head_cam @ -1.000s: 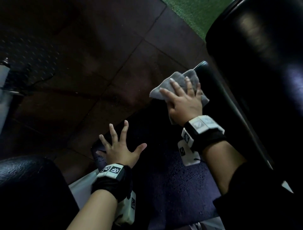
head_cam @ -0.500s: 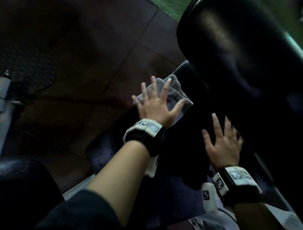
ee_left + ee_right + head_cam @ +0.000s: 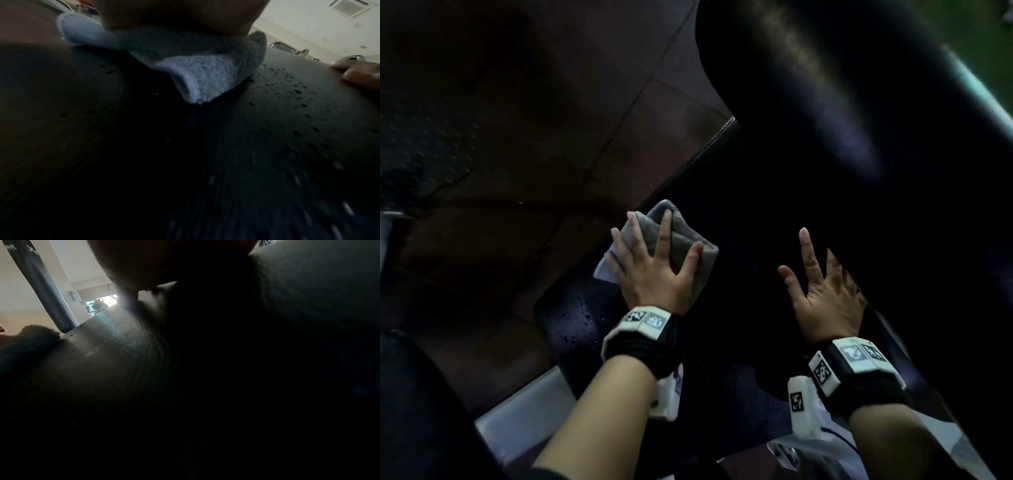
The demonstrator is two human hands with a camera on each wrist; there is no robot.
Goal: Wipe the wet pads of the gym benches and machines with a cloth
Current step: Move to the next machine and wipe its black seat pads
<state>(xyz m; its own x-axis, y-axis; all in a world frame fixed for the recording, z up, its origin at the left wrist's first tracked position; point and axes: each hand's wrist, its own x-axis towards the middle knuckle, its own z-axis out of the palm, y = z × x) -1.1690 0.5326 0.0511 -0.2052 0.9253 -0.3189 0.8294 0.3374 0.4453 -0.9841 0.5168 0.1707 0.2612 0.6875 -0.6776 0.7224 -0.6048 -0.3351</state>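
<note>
A folded grey cloth [image 3: 681, 236] lies on the black seat pad [image 3: 585, 318], which is dotted with water droplets near its left edge. My left hand [image 3: 654, 270] presses on the cloth with straight, spread fingers. In the left wrist view the cloth [image 3: 205, 76] bunches under my palm, with droplets on the pad [image 3: 287, 113] beside it. My right hand [image 3: 822, 284] lies flat and bare on the pad to the right, its fingers partly tucked under the big black backrest pad [image 3: 825, 102]. The right wrist view is mostly dark, with the cloth [image 3: 30, 340] at its left edge.
The backrest pad overhangs the seat at upper right. Another black pad [image 3: 414, 411] fills the lower left corner. A pale machine frame [image 3: 524, 411] runs under the seat. Dark floor tiles [image 3: 517, 137] lie to the left, green turf [image 3: 989, 20] at far upper right.
The cloth went from under my right hand to under my left. My right hand moved to the right side of the pad and lies flat. The left hand has drawn the cloth nearer.
</note>
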